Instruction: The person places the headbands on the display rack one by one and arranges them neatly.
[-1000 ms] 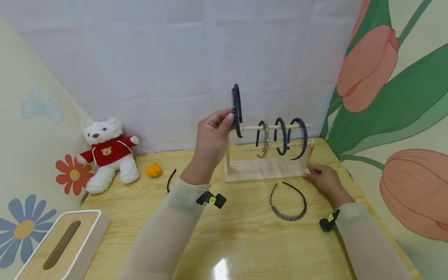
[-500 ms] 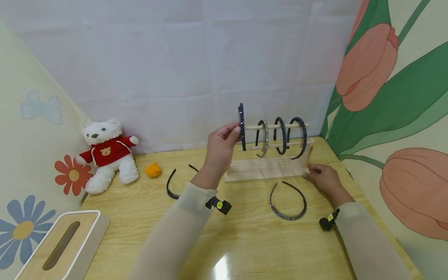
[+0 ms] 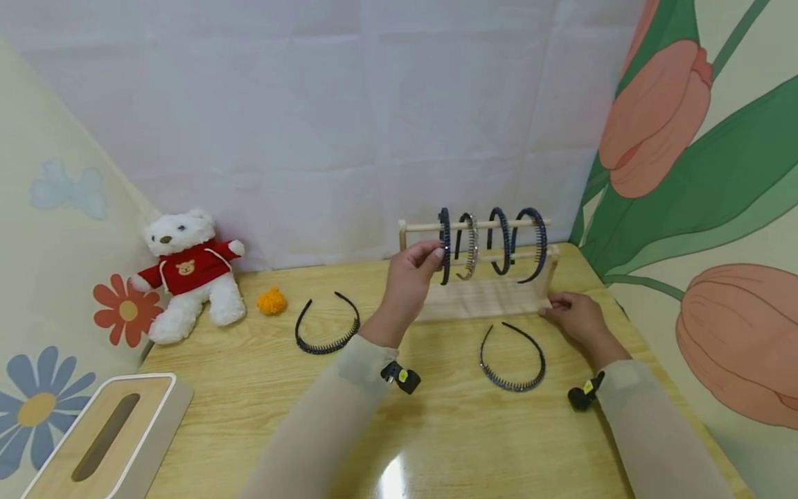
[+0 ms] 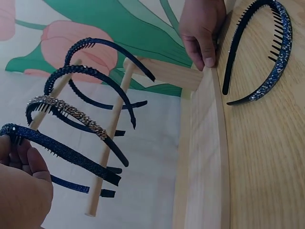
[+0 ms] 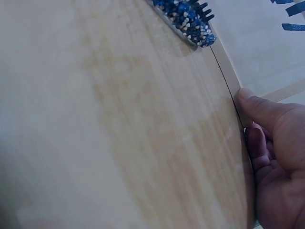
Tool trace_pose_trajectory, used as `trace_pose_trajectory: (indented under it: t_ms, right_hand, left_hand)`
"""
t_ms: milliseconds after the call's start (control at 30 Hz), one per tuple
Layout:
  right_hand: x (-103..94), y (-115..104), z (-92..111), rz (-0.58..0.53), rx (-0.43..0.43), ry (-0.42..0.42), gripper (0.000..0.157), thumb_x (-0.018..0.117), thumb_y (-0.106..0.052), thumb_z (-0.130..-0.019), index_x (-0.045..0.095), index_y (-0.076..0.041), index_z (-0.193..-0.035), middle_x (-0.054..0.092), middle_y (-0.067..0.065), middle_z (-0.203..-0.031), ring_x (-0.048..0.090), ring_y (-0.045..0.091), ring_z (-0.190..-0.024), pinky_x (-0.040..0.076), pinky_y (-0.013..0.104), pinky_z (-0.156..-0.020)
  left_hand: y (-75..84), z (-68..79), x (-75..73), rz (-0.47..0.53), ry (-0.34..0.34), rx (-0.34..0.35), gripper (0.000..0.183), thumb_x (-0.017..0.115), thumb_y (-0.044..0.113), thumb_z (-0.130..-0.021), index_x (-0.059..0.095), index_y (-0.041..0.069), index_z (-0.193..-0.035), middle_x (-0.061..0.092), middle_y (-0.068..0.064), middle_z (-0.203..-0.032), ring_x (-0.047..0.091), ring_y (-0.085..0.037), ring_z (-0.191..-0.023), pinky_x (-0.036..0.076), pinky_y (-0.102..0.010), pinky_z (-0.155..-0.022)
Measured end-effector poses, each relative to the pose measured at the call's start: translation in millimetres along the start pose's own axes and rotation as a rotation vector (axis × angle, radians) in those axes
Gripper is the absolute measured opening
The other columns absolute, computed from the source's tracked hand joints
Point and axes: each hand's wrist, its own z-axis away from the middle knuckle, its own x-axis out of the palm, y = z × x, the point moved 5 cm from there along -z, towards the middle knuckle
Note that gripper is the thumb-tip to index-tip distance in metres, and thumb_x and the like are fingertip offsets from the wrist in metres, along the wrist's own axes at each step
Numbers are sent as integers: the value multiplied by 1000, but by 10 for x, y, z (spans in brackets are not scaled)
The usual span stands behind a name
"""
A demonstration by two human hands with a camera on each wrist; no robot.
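My left hand pinches a dark blue toothed headband between thumb and fingers. This headband now sits over the upper rod of a wooden headband rack. Beside it on the rod hang a silver-studded headband and two dark blue headbands, a small gap between each. In the left wrist view, the lower ends of the held headband lie around the lower rod. My right hand grips the right front corner of the rack's base, thumb on its edge, as the right wrist view also shows.
One glittery headband lies on the table in front of the rack, another dark headband to its left. Further left are an orange fuzzy ball, a white teddy bear in red, and a tissue box.
My left hand has lowered the headband and moved it right, from above the rack's left end to over the rod near the silver one. My right hand has stayed at the base corner.
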Motion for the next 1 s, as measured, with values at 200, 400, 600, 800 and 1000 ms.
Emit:
trace_pose_trajectory:
  t_ms: [200, 400, 600, 800, 1000]
  right_hand:
    - [5, 6, -7, 3, -4, 0, 57, 77, -34, -104, 66, 5, -144, 71, 28, -132, 68, 45, -120, 57, 58, -103]
    - [7, 15, -15, 7, -2, 3, 58, 77, -34, -104, 65, 5, -145, 71, 29, -134, 68, 46, -121, 57, 58, -104]
    - [22, 25, -12, -2, 6, 0, 57, 76, -34, -104, 66, 5, -144, 71, 29, -133, 68, 45, -120, 56, 58, -104]
    - [27, 21, -4, -9, 2, 1, 55, 77, -34, -104, 67, 6, -141, 72, 29, -132, 68, 45, -119, 56, 57, -102]
    - [9, 7, -3, 0, 0, 2, 56, 77, -34, -104, 66, 5, -143, 72, 29, -132, 69, 44, -118, 57, 57, -102]
  left_hand:
    - [-48, -7, 42, -11, -6, -13, 22, 68, 15, -110, 77, 6, -128, 77, -11, -122, 70, -16, -102, 61, -31, -94]
    - [-80, -30, 73, -14, -27, 7, 25, 67, 16, -110, 76, 5, -131, 77, -12, -126, 70, -16, -105, 60, -30, -96]
    - [-115, -25, 75, -19, -33, 2, 26, 67, 16, -110, 75, 5, -133, 76, -13, -127, 70, -16, -106, 61, -32, -97]
    - [-133, -27, 81, 15, -56, -9, 29, 66, 16, -111, 73, 4, -137, 74, -14, -131, 69, -20, -111, 55, -56, -113]
    - [-155, -34, 84, 31, -59, -22, 29, 66, 15, -111, 73, 5, -137, 74, -15, -132, 69, -21, -113, 53, -59, -115]
